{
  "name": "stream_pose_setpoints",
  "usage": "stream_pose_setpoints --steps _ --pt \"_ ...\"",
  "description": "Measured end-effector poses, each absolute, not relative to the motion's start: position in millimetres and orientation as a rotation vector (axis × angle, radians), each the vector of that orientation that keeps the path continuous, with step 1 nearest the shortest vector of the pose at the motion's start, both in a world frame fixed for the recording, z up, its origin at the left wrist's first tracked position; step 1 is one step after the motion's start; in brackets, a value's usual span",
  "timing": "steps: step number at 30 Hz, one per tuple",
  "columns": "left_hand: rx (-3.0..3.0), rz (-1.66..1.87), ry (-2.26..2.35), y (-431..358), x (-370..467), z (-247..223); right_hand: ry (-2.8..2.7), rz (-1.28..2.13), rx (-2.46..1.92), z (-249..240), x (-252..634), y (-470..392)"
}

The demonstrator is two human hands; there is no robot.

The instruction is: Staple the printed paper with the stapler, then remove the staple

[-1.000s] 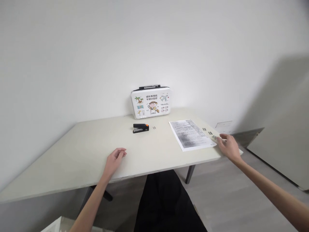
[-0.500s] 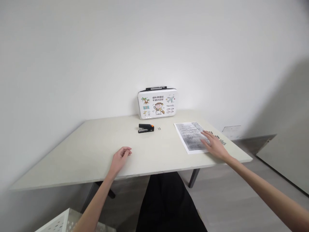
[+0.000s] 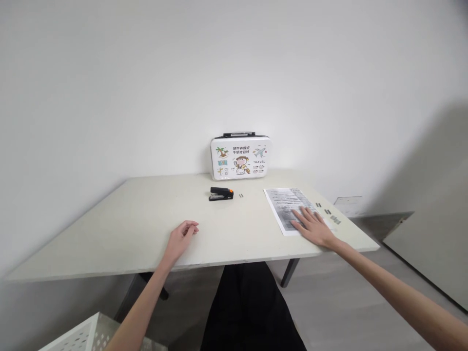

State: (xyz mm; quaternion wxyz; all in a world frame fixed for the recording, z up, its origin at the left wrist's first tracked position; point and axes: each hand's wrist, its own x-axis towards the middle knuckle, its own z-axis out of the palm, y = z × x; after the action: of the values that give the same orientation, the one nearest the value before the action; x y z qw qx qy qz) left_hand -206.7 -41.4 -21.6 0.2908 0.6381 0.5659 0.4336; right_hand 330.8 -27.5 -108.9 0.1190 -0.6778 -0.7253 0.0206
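My right hand (image 3: pixel 312 227) lies flat on a printed sheet of paper (image 3: pixel 283 204), fingers spread over its lower right part. On the left, my left hand (image 3: pixel 182 235) rests on the table with its fingers loosely curled in; no object shows in it. Beyond it lies a black stapler (image 3: pixel 221 194) with an orange part on top. Beside the stapler are small strips of staples (image 3: pixel 241 195). Right of the sheet lie more grey staple strips (image 3: pixel 327 212) and a wider grey piece (image 3: pixel 335 220).
A white case (image 3: pixel 240 158) with travel cartoons and a black handle stands at the back of the pale table (image 3: pixel 120 219), against the wall. At lower left, below the tabletop, is a white perforated basket (image 3: pixel 82 336). A white panel (image 3: pixel 435 243) stands at right.
My right hand has shifted left and settled flat on the sheet, uncovering the strips at its right. My left hand stays nearly still. The view has tilted slightly.
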Motion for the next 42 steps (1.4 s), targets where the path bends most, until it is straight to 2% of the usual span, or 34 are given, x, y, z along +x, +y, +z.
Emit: stream_pose_setpoints --steps 27,42 --pt "1.806 1.063 1.604 -45.5 -202.7 -10.7 -2.101 0.034 -1.984 -107.9 326.4 -20.6" --pt "1.857 0.995 1.620 -45.0 -205.4 -11.6 -2.200 0.187 -1.990 -85.8 257.5 -52.1"
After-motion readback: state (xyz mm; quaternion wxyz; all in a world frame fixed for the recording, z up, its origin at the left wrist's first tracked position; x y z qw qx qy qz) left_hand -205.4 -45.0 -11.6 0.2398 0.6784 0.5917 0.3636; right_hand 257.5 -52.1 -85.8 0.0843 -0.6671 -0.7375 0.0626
